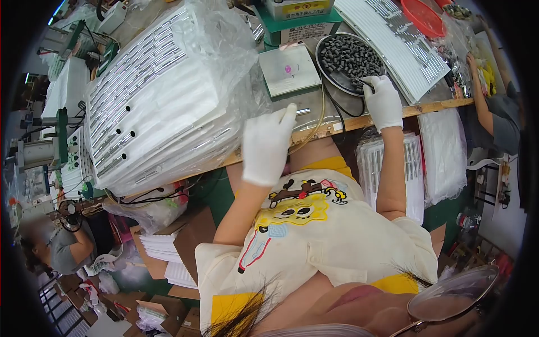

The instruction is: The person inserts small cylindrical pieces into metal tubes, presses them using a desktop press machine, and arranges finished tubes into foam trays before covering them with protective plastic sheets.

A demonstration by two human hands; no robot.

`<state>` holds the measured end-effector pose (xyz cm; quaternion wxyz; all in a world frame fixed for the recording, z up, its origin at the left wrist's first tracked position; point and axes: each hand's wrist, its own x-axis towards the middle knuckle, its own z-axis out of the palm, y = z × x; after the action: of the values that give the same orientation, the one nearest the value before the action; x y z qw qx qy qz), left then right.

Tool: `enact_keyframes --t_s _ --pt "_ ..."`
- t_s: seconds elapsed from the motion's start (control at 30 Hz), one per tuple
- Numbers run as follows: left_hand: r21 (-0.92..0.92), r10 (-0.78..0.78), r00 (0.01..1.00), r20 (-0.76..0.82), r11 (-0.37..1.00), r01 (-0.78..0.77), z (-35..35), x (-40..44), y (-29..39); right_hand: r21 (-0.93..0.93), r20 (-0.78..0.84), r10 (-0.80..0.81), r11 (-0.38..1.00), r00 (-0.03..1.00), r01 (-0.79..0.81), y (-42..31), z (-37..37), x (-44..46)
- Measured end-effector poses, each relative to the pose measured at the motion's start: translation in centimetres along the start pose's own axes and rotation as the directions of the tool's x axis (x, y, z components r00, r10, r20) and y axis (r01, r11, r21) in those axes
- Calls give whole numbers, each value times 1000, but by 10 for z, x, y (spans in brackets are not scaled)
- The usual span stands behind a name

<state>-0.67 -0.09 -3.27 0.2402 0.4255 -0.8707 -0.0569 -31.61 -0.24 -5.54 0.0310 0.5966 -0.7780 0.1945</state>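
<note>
My left hand (pixel 266 145), in a white glove, is closed with thumb and finger pinched around a short shiny metal tube (pixel 303 111); the tube's end sticks out to the right over the bench edge. My right hand (pixel 384 102), also gloved, is pinched at the near rim of a round bowl (pixel 321 59) full of small black plastic pieces (pixel 351 56). Something dark and thin shows at its fingertips, too small to name. Between the hands and behind them lies a flat metal plate (pixel 281 72) with a pink mark.
At left, plastic-wrapped white trays (pixel 191 106) hold rows of metal tubes. Another white tray (pixel 387 45) of tubes lies at right, near a red basket (pixel 424 18). A green machine (pixel 300 31) stands behind the plate. Cables (pixel 338 112) hang over the wooden bench edge (pixel 438 105). Other people sit at both sides.
</note>
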Motion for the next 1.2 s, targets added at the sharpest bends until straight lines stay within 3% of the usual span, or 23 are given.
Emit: enact_keyframes --t_s 0.03,0.07,0.1,0.17,0.23,0.27,0.33,0.37,0.43,0.67,0.77,0.83,0.93,1.03,1.13,1.2 --pt "-37 43 988 -149 998 -49 -30 -3 -5 -38 20 32 999 999 -31 1 1 1" --pt "135 -4 990 -139 991 23 -71 -7 -4 -78 40 64 995 997 -60 2 1 2" --pt "316 -60 946 -319 934 166 -83 -27 -24 -78 41 66 995 997 -62 5 1 2" --pt "62 -172 768 -616 962 265 -132 -29 -68 -50 -1 112 992 994 -112 12 -1 2" --pt "393 -177 786 -592 788 474 -180 -25 -93 -54 13 126 991 992 -125 16 -2 2" --pt "396 -173 787 -592 789 471 -189 -37 -118 -60 24 139 989 990 -137 18 -3 2" --pt "541 -339 873 -350 688 484 -191 -67 -171 -51 35 156 987 987 -154 21 -1 2" --pt "542 -334 875 -349 690 480 -187 -79 -189 -45 49 171 985 984 -169 22 0 3" --pt "333 -390 898 -202 835 438 -180 -89 -204 -47 66 182 983 981 -179 22 1 3" --pt "397 -402 898 -178 806 439 -187 -89 -199 -67 109 217 975 970 -211 20 8 5" --pt "473 -332 927 -177 797 376 -191 -87 -207 -36 89 206 978 975 -203 19 8 5" --pt "450 -197 956 -219 848 278 -196 -84 -211 -21 76 198 980 977 -197 19 9 4" --pt "368 -317 927 -200 853 371 -200 -85 -219 -4 54 178 984 983 -178 20 10 3" --pt "384 -209 963 -171 886 261 -206 -75 -208 9 19 150 989 989 -150 20 8 3" --pt "465 -219 972 -85 854 233 -209 -72 -211 33 -30 105 994 994 -104 21 5 3" --pt "449 -218 969 -113 859 245 -204 -70 -214 42 -63 61 997 996 -59 24 6 4"
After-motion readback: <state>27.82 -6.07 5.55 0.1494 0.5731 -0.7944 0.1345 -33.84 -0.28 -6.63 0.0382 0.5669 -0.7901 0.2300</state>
